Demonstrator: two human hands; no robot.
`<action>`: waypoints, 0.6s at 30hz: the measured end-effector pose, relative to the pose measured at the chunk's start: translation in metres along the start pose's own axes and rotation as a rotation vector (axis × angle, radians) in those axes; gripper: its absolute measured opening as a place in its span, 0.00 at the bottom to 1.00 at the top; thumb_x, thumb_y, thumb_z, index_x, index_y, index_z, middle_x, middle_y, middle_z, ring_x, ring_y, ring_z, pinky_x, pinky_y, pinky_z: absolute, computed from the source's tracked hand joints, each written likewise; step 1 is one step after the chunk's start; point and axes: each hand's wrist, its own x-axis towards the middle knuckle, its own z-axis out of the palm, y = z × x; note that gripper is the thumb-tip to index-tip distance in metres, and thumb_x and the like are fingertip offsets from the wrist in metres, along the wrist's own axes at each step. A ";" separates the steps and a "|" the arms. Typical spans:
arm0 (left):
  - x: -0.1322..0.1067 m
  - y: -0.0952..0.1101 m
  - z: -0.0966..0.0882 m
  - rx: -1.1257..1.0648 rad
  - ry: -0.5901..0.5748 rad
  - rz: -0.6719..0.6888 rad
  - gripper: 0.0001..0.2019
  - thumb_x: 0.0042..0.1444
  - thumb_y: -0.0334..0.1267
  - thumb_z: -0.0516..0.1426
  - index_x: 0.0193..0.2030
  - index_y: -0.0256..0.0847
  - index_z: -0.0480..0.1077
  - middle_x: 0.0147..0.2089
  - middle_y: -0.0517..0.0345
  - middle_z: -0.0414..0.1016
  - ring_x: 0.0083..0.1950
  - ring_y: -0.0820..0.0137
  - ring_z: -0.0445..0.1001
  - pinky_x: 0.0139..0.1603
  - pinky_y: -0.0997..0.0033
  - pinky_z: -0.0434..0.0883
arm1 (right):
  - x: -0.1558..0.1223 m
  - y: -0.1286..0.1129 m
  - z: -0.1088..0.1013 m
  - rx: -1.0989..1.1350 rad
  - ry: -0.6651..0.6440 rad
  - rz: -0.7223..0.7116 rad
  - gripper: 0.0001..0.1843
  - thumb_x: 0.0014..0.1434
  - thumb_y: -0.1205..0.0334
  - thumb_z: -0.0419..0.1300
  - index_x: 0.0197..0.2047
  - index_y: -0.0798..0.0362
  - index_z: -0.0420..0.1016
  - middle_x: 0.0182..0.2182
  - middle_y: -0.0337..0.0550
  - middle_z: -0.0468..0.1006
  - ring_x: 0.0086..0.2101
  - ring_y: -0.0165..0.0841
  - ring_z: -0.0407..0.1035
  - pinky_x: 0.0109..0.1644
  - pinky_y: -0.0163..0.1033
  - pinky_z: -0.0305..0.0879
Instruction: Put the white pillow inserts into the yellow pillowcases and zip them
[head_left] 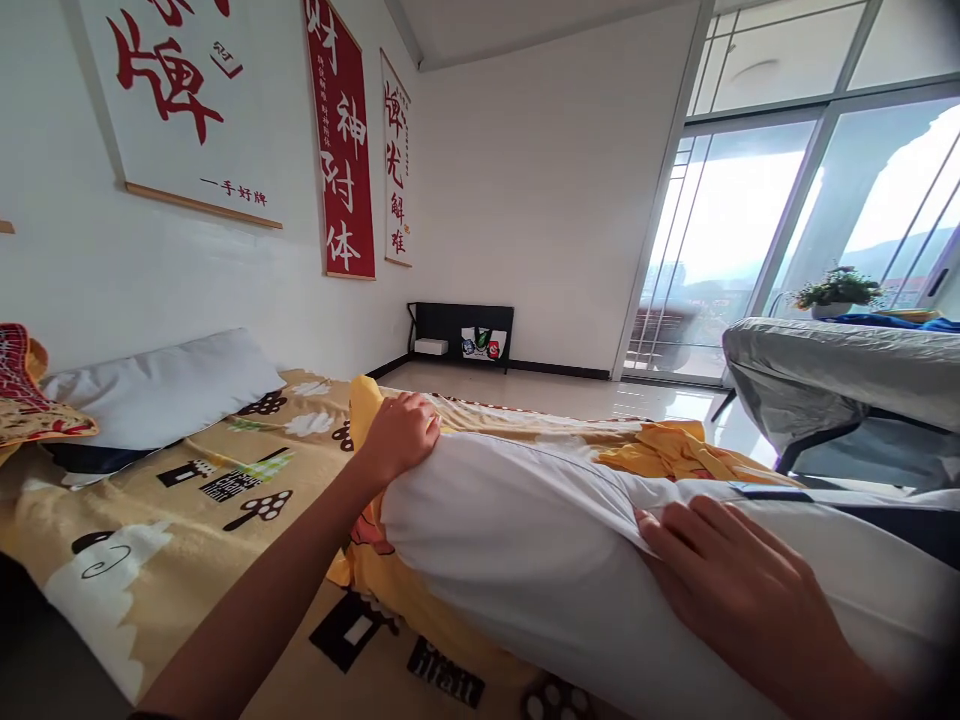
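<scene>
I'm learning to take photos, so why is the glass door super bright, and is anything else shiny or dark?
In the head view, strong daylight washes out parts of the glass door; in that same head view, the floor shows shiny glare, the right hand looks much dimmer than the glass, and the right corners fade dark.

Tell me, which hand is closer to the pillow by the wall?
Left. The left hand is to the right of the pillow; the right hand is much farther right, pinching white cloth.

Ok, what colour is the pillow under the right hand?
The pillow is mostly white; see the head view.
</scene>
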 end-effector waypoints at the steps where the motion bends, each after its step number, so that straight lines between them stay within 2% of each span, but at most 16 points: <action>1: 0.005 0.000 -0.002 0.017 -0.106 -0.032 0.15 0.60 0.40 0.47 0.37 0.35 0.73 0.46 0.42 0.73 0.52 0.54 0.69 0.52 0.58 0.63 | 0.007 0.001 0.001 0.017 -0.030 0.022 0.15 0.65 0.65 0.49 0.27 0.52 0.70 0.26 0.43 0.71 0.31 0.36 0.64 0.38 0.42 0.58; 3: 0.009 -0.001 -0.005 0.022 -0.271 -0.075 0.16 0.60 0.42 0.48 0.34 0.36 0.73 0.45 0.42 0.75 0.50 0.55 0.71 0.48 0.61 0.64 | 0.027 0.002 0.006 0.120 -0.129 0.077 0.15 0.65 0.56 0.50 0.31 0.53 0.72 0.36 0.48 0.75 0.38 0.40 0.67 0.41 0.44 0.61; 5: 0.009 -0.002 -0.009 0.013 -0.355 -0.090 0.15 0.58 0.43 0.49 0.35 0.38 0.73 0.44 0.44 0.76 0.46 0.58 0.73 0.43 0.65 0.65 | 0.052 -0.004 0.015 0.292 -0.293 0.122 0.19 0.65 0.48 0.51 0.48 0.53 0.71 0.47 0.51 0.74 0.45 0.42 0.68 0.45 0.45 0.63; 6: 0.009 -0.002 -0.011 0.016 -0.375 -0.095 0.14 0.57 0.43 0.49 0.36 0.38 0.73 0.44 0.44 0.76 0.44 0.59 0.73 0.41 0.66 0.65 | 0.065 -0.010 0.021 0.371 -0.387 0.121 0.24 0.64 0.47 0.51 0.56 0.53 0.66 0.50 0.52 0.72 0.47 0.43 0.68 0.47 0.46 0.64; 8: 0.009 -0.003 -0.014 0.037 -0.425 -0.108 0.13 0.55 0.41 0.51 0.37 0.38 0.73 0.44 0.44 0.77 0.43 0.59 0.74 0.39 0.68 0.66 | 0.088 -0.027 0.032 0.458 -0.544 0.074 0.29 0.65 0.48 0.50 0.65 0.49 0.56 0.54 0.51 0.71 0.50 0.45 0.67 0.51 0.50 0.63; 10: 0.012 -0.005 -0.014 0.073 -0.488 -0.128 0.10 0.52 0.38 0.54 0.37 0.37 0.74 0.43 0.43 0.77 0.44 0.58 0.74 0.38 0.68 0.67 | 0.104 -0.046 0.041 0.453 -0.632 0.015 0.30 0.65 0.47 0.49 0.67 0.46 0.54 0.55 0.53 0.70 0.52 0.48 0.66 0.52 0.55 0.62; 13: 0.019 -0.008 -0.012 0.147 -0.573 -0.183 0.12 0.46 0.33 0.57 0.39 0.36 0.75 0.47 0.41 0.76 0.47 0.54 0.74 0.41 0.65 0.70 | 0.111 -0.066 0.049 0.400 -0.684 -0.029 0.32 0.64 0.43 0.49 0.68 0.45 0.54 0.53 0.54 0.71 0.50 0.50 0.67 0.51 0.58 0.62; 18: 0.026 -0.005 -0.007 0.224 -0.688 -0.190 0.17 0.44 0.34 0.61 0.44 0.41 0.75 0.52 0.45 0.75 0.52 0.53 0.73 0.48 0.59 0.71 | 0.105 -0.069 0.054 0.351 -0.698 -0.066 0.32 0.64 0.42 0.48 0.68 0.42 0.52 0.53 0.53 0.70 0.49 0.49 0.68 0.50 0.55 0.63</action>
